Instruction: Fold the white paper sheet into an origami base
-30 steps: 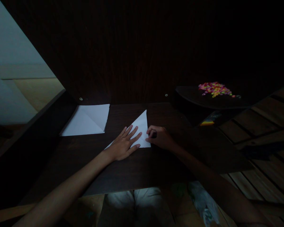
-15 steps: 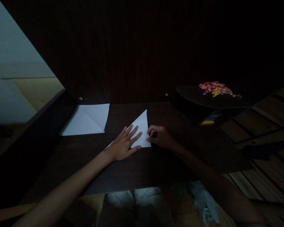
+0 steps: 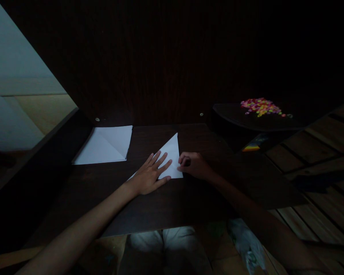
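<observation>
At frame centre, our left hand, fingers spread, steadies the triangular paper on the worktop. Our right hand curls at the paper's right edge; we cannot tell whether it pinches. Neither hand has shifted appreciably: we judge the paper secure.

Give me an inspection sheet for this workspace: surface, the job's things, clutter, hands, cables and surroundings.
Surface: dark wood-look tabletop, dimly lit.
Job's things: folded white paper, partly covered by a hand.
Clutter: white paper stack at far left; small colourful pieces heaped on the right-hand shelf.
Hands: left hand spread flat on the folded paper; right hand curled at its right edge, grip unclear.
Cables: nothing seen.
Surroundings: slatted wooden floor, plastic bag.
</observation>
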`<act>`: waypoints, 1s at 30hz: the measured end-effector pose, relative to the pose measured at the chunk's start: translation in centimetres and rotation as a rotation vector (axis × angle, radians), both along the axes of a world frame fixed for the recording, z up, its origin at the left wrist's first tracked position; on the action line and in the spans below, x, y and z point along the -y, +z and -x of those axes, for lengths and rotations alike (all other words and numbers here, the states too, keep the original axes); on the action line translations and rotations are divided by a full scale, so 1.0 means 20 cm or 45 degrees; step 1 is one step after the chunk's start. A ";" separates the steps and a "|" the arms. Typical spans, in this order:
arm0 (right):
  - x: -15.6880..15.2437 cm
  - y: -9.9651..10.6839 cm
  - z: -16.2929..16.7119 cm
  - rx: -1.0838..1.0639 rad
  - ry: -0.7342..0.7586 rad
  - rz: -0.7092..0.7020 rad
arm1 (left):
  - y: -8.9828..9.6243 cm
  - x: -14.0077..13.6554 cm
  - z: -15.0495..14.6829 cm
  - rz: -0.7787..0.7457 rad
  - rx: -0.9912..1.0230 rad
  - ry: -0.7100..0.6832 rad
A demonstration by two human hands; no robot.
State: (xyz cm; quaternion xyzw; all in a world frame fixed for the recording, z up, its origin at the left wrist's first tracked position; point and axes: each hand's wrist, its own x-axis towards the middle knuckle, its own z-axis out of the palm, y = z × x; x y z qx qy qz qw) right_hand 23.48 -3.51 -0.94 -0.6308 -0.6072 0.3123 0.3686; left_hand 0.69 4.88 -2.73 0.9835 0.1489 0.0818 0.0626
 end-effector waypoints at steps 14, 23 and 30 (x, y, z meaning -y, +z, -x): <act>0.00 0.01 -0.01 0.069 0.003 -0.008 | 0.02 0.01 0.00 0.021 -0.023 0.007; 0.00 0.00 0.00 0.090 -0.006 -0.013 | 0.01 0.01 0.00 0.016 -0.008 -0.001; 0.01 0.02 0.03 0.212 -0.028 -0.090 | 0.02 0.01 0.00 0.020 -0.023 -0.005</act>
